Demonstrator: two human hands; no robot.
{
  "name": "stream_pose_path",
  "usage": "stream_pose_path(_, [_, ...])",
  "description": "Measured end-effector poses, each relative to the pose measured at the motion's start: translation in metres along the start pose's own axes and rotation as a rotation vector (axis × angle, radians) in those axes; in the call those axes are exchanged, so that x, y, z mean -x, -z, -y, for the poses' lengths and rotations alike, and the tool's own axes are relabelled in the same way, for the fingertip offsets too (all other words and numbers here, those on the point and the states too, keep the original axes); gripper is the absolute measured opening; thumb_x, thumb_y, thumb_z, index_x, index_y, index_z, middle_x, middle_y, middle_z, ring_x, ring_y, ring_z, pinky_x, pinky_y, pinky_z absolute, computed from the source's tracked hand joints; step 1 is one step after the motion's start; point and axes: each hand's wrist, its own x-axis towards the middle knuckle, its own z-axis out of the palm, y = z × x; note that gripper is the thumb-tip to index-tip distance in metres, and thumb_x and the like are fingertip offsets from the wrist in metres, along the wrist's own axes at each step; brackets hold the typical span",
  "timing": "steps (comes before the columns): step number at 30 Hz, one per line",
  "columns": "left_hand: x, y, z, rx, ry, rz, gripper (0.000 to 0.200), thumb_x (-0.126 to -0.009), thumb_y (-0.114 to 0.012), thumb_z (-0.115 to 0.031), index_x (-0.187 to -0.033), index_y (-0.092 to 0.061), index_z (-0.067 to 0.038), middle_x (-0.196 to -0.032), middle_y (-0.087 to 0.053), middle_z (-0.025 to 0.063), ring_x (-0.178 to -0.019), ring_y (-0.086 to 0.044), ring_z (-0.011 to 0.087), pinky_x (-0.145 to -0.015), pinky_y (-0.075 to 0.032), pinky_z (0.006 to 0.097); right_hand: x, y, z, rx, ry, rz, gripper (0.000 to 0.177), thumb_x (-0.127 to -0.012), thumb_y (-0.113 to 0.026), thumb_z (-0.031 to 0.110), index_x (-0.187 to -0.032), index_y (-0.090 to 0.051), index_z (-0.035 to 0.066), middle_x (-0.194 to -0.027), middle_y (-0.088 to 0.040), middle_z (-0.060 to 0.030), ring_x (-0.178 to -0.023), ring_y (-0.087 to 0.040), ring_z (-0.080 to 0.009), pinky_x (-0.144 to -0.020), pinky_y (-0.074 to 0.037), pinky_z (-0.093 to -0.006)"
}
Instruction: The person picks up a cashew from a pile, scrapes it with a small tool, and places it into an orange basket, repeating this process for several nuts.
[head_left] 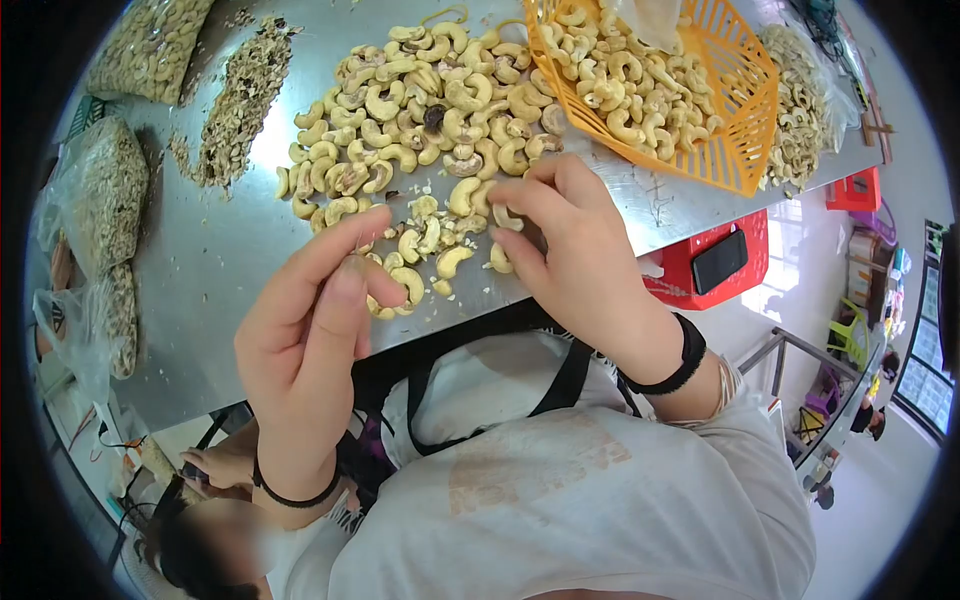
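On the metal table a heap of pale cashew nuts (400, 110) spreads out, with a dark nut (433, 119) among them. Nearer to me lie several loose cashews and small broken bits (435, 230). My right hand (575, 240) pinches a single cashew (507, 217) between thumb and fingers, at the near right edge of the heap. My left hand (315, 315) is raised at the near left of the bits, its thumb and forefinger drawn close together and the other fingers curled. Whatever its fingertips hold, if anything, is too small to make out.
An orange basket (735, 165) of cashews stands at the back right, beside a clear bag of pieces (795, 110). Brown scraps (240, 105) and filled bags (105, 195) lie on the left. A phone (720, 262) rests on a red stool (680, 285). Another person's hand (222, 467) shows lower left.
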Motion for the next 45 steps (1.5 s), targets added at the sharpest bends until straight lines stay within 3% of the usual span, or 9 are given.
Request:
stream_pose_path(10, [0.001,0.002,0.000,0.016,0.004,0.016,0.025,-0.083,-0.043,-0.009,-0.106,-0.050,0.000,-0.070,-0.055,0.0027,-0.050,-0.035,0.0009,-0.045,-0.029,0.0128,-0.004,0.004,0.000,0.042,-0.040,-0.011,0.023,-0.059,-0.061,0.000,-0.081,-0.053,0.005,-0.082,-0.045,-0.0121,-0.078,-0.048,-0.0289,-0.066,-0.041,-0.0343])
stream_pose_path(16, [0.002,-0.001,-0.001,-0.007,0.009,-0.030,0.025,-0.084,-0.040,-0.010,-0.105,-0.050,0.000,-0.068,-0.054,0.0030,-0.048,-0.035,0.0017,-0.043,-0.028,0.0135,-0.005,0.004,-0.010,0.131,0.063,-0.025,0.021,-0.061,-0.059,0.001,-0.080,-0.056,0.008,-0.075,-0.049,-0.0111,-0.070,-0.050,-0.0284,-0.059,-0.042,-0.0337])
stream_pose_path(19, [0.003,-0.001,0.004,-0.026,-0.067,-0.027,0.026,-0.085,-0.037,-0.009,-0.107,-0.048,0.001,-0.068,-0.053,0.0058,-0.045,-0.034,0.0022,-0.040,-0.024,0.0132,-0.003,0.005,-0.010,0.135,-0.004,-0.059,0.024,-0.064,-0.056,0.003,-0.088,-0.054,0.008,-0.073,-0.049,-0.0109,-0.069,-0.051,-0.0275,-0.059,-0.042,-0.0342])
stream_pose_path(23, [0.005,-0.001,0.005,-0.021,-0.060,-0.030,0.026,-0.085,-0.038,-0.008,-0.107,-0.048,0.002,-0.068,-0.052,0.0066,-0.044,-0.034,0.0021,-0.039,-0.024,0.0137,-0.003,0.004,-0.012,0.132,0.034,-0.095,0.026,-0.065,-0.055,0.004,-0.091,-0.052,0.007,-0.075,-0.049,-0.0106,-0.070,-0.051,-0.0274,-0.059,-0.042,-0.0344])
stream_pose_path(31, [0.008,-0.006,-0.002,-0.018,-0.054,-0.024,0.025,-0.084,-0.041,-0.011,-0.104,-0.050,0.001,-0.067,-0.054,0.0047,-0.045,-0.035,0.0017,-0.041,-0.027,0.0140,-0.005,0.009,-0.014,0.208,0.134,-0.133,0.016,-0.066,-0.055,0.007,-0.081,-0.051,0.006,-0.080,-0.045,-0.0094,-0.074,-0.048,-0.0263,-0.062,-0.041,-0.0337])
stream_pose_path(45, [0.010,-0.006,-0.006,-0.039,-0.055,-0.041,0.025,-0.084,-0.039,-0.009,-0.103,-0.050,0.002,-0.067,-0.054,0.0047,-0.044,-0.035,0.0017,-0.040,-0.028,0.0142,0.001,0.010,-0.011,0.167,0.062,-0.167,0.020,-0.061,-0.061,0.010,-0.079,-0.051,0.007,-0.079,-0.045,-0.0094,-0.076,-0.046,-0.0276,-0.067,-0.039,-0.0357])
